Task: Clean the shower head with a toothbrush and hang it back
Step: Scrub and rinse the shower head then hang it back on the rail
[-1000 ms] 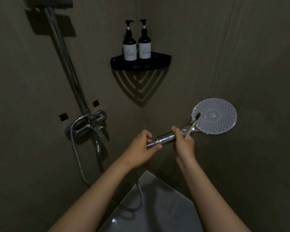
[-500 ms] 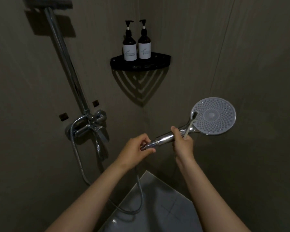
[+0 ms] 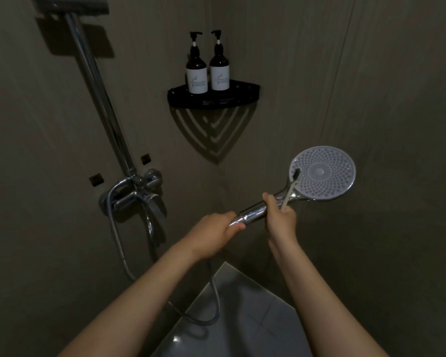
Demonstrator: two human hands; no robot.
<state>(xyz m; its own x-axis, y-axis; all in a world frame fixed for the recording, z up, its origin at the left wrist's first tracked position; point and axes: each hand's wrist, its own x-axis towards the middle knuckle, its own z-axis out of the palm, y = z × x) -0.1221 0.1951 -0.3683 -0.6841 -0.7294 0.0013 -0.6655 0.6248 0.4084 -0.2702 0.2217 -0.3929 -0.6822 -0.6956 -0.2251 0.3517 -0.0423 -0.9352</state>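
Observation:
A round shower head (image 3: 325, 173) with a grey dotted face and chrome handle is held out in front of the right wall, face toward me. My left hand (image 3: 214, 233) is shut on the lower end of its handle. My right hand (image 3: 280, 217) grips a white toothbrush (image 3: 290, 188), and its thumb also rests on the handle. The dark bristles touch the left edge of the dotted face. The chrome hose (image 3: 216, 302) hangs down from the handle in a loop.
A chrome riser pipe (image 3: 101, 99) runs up the left wall from the mixer tap (image 3: 137, 194). A black corner shelf (image 3: 214, 99) holds two pump bottles (image 3: 207, 73). Pale floor tile (image 3: 242, 318) shows below between my forearms.
My left hand slid down the handle toward the hose end, then back up. The shower head and toothbrush stayed almost in place, bristles still at the left edge of the face.

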